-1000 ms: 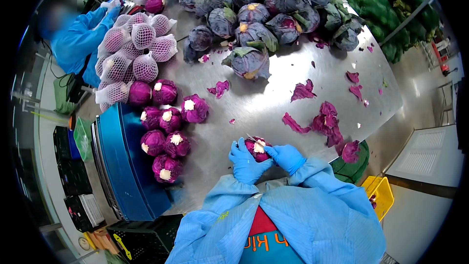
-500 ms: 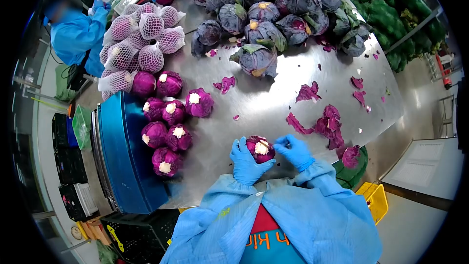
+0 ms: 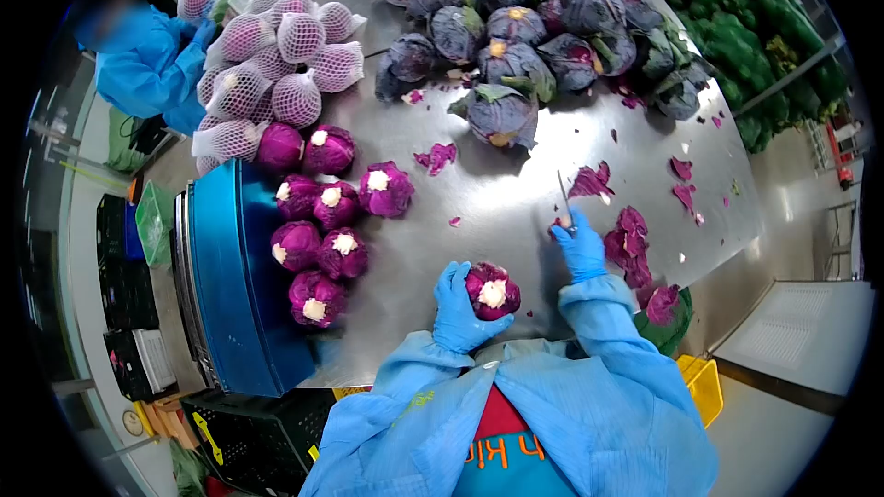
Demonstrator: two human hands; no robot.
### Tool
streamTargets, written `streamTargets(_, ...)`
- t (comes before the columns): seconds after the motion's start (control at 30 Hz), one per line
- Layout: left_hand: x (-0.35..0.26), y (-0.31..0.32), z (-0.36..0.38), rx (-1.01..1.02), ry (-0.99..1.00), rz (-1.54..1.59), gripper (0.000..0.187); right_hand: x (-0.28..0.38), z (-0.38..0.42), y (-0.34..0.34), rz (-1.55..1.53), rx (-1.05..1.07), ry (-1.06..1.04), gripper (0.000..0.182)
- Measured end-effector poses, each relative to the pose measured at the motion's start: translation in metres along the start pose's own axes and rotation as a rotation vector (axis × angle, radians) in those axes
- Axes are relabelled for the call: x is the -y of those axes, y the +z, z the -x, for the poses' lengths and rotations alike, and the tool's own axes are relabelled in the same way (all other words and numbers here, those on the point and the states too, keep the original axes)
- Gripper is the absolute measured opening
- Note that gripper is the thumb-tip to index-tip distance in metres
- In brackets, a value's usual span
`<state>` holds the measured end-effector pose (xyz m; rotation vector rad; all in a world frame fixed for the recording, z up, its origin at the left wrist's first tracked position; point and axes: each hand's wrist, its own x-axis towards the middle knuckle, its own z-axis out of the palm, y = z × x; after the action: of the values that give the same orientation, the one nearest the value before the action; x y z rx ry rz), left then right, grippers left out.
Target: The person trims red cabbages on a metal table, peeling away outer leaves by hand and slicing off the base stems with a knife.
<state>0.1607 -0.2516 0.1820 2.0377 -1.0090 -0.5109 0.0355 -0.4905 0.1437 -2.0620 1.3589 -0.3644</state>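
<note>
A peeled red cabbage [image 3: 494, 293] with a pale cut stem end facing up rests on the steel table. My left hand [image 3: 458, 309], in a blue glove, is wrapped round its left and near sides. To its right, my gloved right hand [image 3: 582, 250] grips a knife [image 3: 564, 188] whose thin blade points away from me. A small purple and white scrap [image 3: 559, 224] shows at the fingers of that hand. Loose purple leaves [image 3: 629, 247] lie to the right of my right hand. Several trimmed red cabbages [image 3: 343, 253] are grouped on the left.
Untrimmed cabbages [image 3: 497, 115] are heaped at the back of the table [image 3: 433, 258]. Net-wrapped cabbages [image 3: 299, 37] are piled at the far left, near a co-worker in blue [image 3: 147, 64]. A blue bin [image 3: 230, 285] borders the left edge. Green sacks [image 3: 755, 28] stand at the right.
My right hand has moved away from the cabbage, forward and right, and the knife blade now shows. The cabbage has tipped so its cut stem faces up more. The view has shifted slightly.
</note>
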Motion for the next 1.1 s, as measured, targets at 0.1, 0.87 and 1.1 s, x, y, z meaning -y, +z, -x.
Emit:
streamTargets(0.1,0.017,-0.008,-0.006,-0.023,0.043,0.134,0.112,0.006,0.008,-0.019,0.004,0.184,-0.087,0.041)
streamTargets(0.87,0.061,-0.004,-0.048,0.062,0.096,0.484,0.115,0.07,-0.013,0.016,0.128,0.929,-0.59,0.056)
streamTargets(1.1,0.067,0.005,-0.043,0.034,0.02,0.6,0.117,0.065,0.011,0.031,0.032,0.699,-0.403,0.056)
